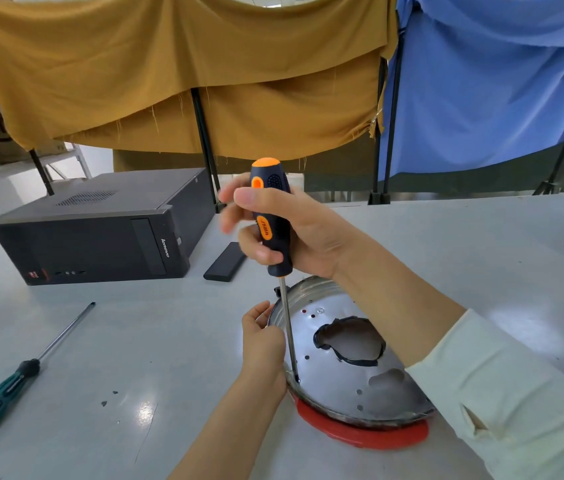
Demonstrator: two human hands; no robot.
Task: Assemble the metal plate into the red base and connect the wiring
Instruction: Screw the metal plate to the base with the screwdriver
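Note:
A round silver metal plate (346,382) with a ragged black-edged hole sits inside the red base (360,436) at the table's front. My right hand (284,230) grips the black and orange handle of a screwdriver (271,216), held nearly upright. Its shaft runs down to a point at the plate's left rim, where the tip meets the metal. My left hand (261,344) rests against the plate's left rim, fingers curled beside the shaft. Whether they pinch the shaft or a screw I cannot tell. No wiring is visible.
A green-handled screwdriver (13,382) lies on the white table at the left, with small dark screws (109,398) near it. A black computer case (100,230) and a flat black block (225,262) lie behind. Brown and blue cloths hang at the back.

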